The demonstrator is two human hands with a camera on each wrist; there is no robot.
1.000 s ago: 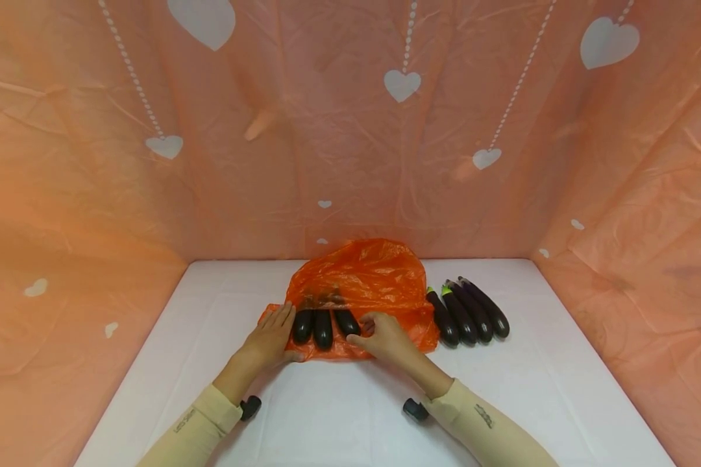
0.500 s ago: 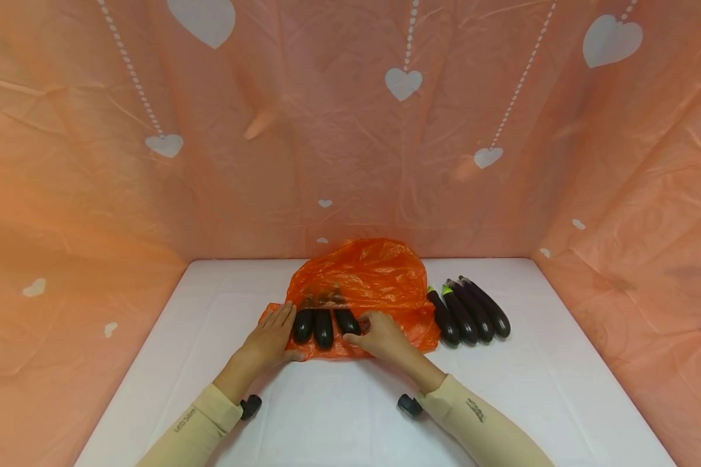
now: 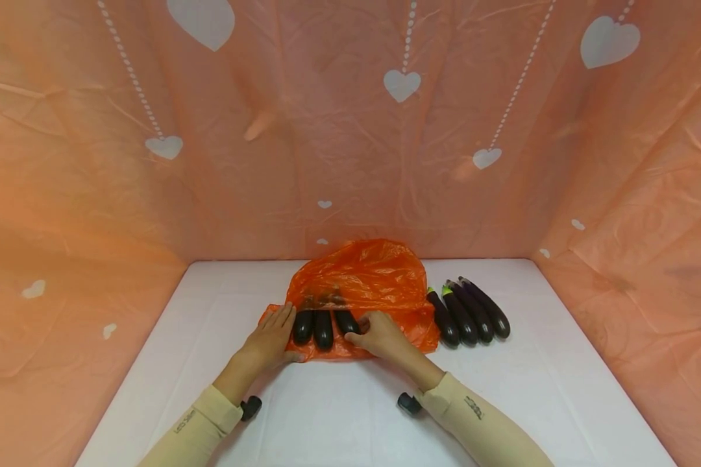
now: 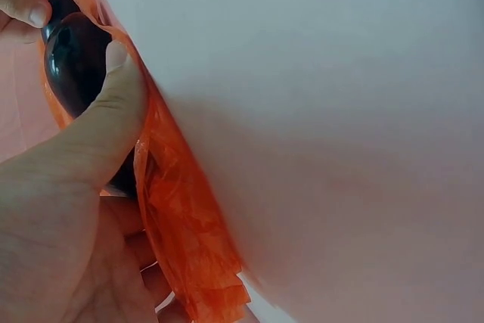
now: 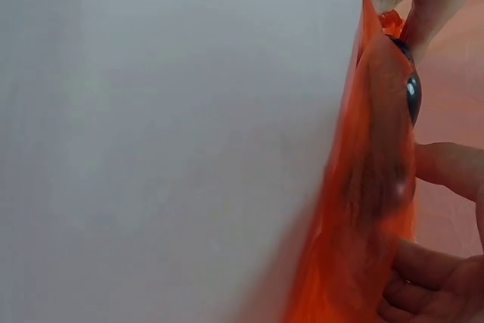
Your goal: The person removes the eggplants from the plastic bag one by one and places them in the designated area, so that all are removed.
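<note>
An orange plastic bag [image 3: 380,272] lies on the table with three dark eggplants partly inside. Their glossy round ends, such as the middle eggplant [image 3: 324,331], show at the bag's mouth, while the stem ends are seen dimly through the film. My left hand [image 3: 270,337] rests on the bag's left edge, fingers straight beside the leftmost eggplant [image 3: 302,327]. Its thumb [image 4: 113,88] presses the bag's near edge in the left wrist view. With thumb and fingers, my right hand [image 3: 385,334] holds the rounded end of the rightmost bagged eggplant [image 3: 346,321].
Several loose eggplants [image 3: 476,314] lie side by side just right of the bag, the nearest one against its edge. White cloth covers the table [image 3: 327,415]. An orange curtain with white hearts [image 3: 350,162] encloses the back and sides.
My right forearm has shifted slightly left, and the right thumb has moved a little along the rightmost bagged eggplant's end. The left hand and the bag stay put.
</note>
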